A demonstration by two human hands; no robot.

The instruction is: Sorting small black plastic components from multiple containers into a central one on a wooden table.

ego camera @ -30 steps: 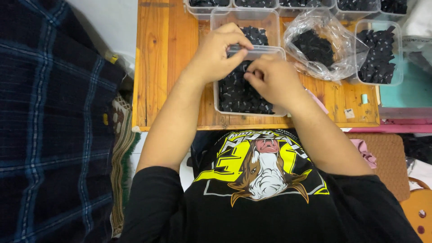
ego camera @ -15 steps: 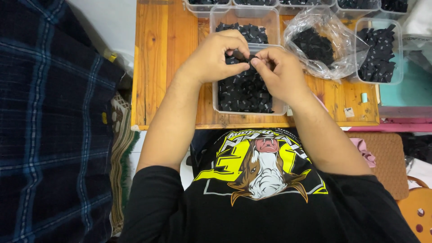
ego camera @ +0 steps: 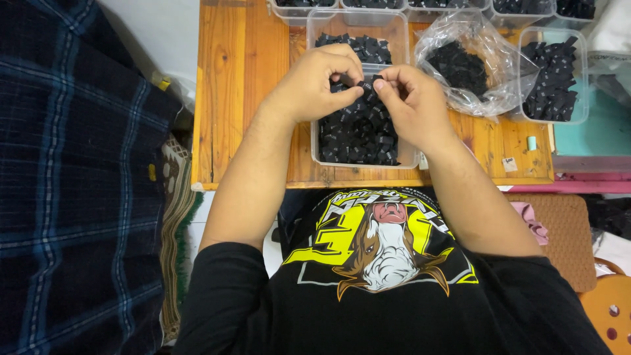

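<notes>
Both hands, left (ego camera: 315, 82) and right (ego camera: 411, 105), now raised together over the tub (ego camera: 358, 141) on the counter (ego camera: 230, 98). Pinching one black label (ego camera: 367, 84) between fingertips, lifted clear of the pile since a second ago. Picked out, so ready for handling.

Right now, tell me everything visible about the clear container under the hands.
The clear plastic container is a rectangular, thin-walled, lidless tub standing flat on the wooden table, near its front edge. It is largely filled with small black fabric labels. The left hand and the right hand are above it, pinching one label between their fingertips. A similar tub abuts its far side; a crumpled clear bag lies to its right.
</notes>
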